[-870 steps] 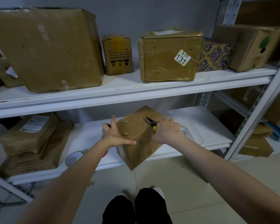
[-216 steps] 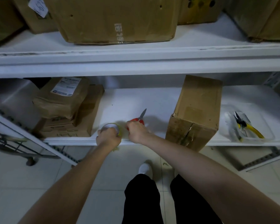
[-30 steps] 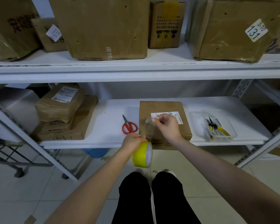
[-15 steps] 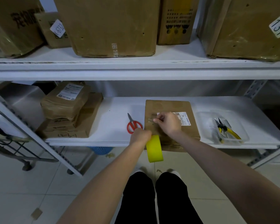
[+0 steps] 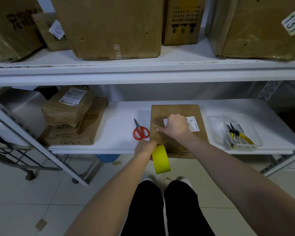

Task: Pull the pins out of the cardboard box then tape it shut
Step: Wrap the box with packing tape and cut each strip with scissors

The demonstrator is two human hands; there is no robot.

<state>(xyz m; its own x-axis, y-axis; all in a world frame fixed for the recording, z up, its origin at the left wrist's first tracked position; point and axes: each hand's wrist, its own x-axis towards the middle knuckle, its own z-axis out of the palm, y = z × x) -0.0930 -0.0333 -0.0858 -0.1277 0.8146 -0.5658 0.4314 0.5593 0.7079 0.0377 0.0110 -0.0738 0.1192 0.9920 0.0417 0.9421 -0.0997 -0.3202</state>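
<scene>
The cardboard box [image 5: 177, 143] lies flat on the lower shelf [image 5: 119, 114] of a white rack, label up, its near edge jutting a little past the shelf's front lip. The left grip [image 5: 145, 148] is curled tight round a roll of yellow tape [image 5: 161, 159], holding it on edge just at the box's near left corner, below the shelf's lip. The right grip [image 5: 174, 126] sits on the box's top with its fingers bent and fingertips down on the cardboard near the label. Whether it pinches a tape end or only presses, I cannot tell from here.

Red-handled scissors [image 5: 140, 132] lie on the shelf just left of the box, close but apart. On the right is a clear plastic tray [image 5: 216, 126] with yellow-handled pliers [image 5: 240, 136] inside. At the far left sits a stack of brown parcels [image 5: 71, 116]. Bigger cartons crowd the upper shelf [image 5: 143, 72].
</scene>
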